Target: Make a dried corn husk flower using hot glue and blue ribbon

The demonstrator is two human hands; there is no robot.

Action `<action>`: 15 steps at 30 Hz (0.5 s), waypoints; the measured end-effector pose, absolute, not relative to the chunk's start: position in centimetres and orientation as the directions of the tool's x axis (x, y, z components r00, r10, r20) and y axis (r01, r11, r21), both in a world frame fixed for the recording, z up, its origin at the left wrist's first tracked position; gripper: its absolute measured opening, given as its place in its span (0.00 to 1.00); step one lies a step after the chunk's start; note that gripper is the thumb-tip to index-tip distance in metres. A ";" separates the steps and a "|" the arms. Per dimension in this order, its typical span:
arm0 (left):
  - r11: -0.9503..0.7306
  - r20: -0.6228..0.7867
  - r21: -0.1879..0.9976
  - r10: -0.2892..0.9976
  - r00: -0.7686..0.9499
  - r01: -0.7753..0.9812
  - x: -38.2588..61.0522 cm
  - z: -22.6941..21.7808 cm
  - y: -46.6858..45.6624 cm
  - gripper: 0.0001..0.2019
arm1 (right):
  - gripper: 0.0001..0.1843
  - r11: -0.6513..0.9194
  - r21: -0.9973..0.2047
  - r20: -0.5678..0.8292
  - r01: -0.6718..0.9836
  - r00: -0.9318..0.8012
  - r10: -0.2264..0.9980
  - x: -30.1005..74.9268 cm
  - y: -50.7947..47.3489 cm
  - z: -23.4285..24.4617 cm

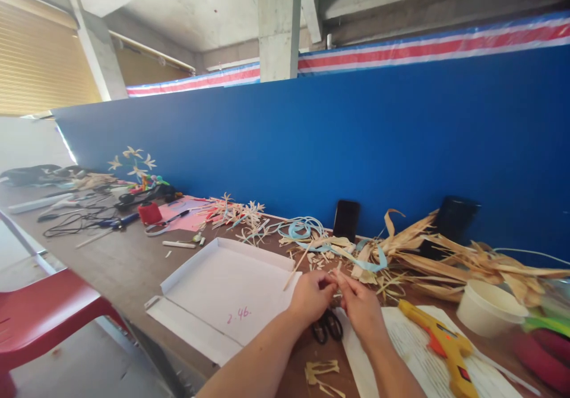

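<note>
My left hand (314,296) and my right hand (360,306) meet at the fingertips above the table, both closed in a pinch. A small pale piece, apparently dried husk, shows at the fingertips; most of it is hidden. Black-handled scissors (327,328) lie just below, partly covered by my hands. To the left is an open white box (200,291) with "2.46." written inside. A thin stick (296,270) slants across its right edge, close to my left hand. Cut husk scraps (321,377) lie nearer me.
A yellow glue gun (445,341) rests on printed paper (409,338) at right, beside a cream tub (490,309). Dried husks (427,249), a phone (346,220) and pale blue strips (305,228) line the blue partition (267,148). Husk flowers (240,211) and a red spool (149,212) lie left.
</note>
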State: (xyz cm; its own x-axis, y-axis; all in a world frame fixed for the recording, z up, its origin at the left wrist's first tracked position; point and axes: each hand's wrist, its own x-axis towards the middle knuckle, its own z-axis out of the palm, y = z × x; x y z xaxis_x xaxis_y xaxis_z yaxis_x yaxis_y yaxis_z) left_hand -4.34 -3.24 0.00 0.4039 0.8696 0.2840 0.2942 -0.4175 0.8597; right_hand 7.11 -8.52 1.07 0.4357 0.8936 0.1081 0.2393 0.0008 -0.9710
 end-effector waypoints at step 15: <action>-0.244 0.168 0.864 0.965 0.203 0.441 -11.8 6.0 1.0 0.10 | 0.17 0.463 -0.813 -0.072 -0.353 0.850 0.521 9.8 -8.5 1.6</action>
State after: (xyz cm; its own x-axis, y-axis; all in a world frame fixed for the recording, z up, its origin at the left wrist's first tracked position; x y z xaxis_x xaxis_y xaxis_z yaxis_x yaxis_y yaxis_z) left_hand -11.82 1.05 6.02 0.2034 0.9645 0.1682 0.4406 -0.2436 0.8640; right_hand 9.80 -8.46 1.58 0.8505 0.5211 -0.0722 -0.3526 0.4629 -0.8133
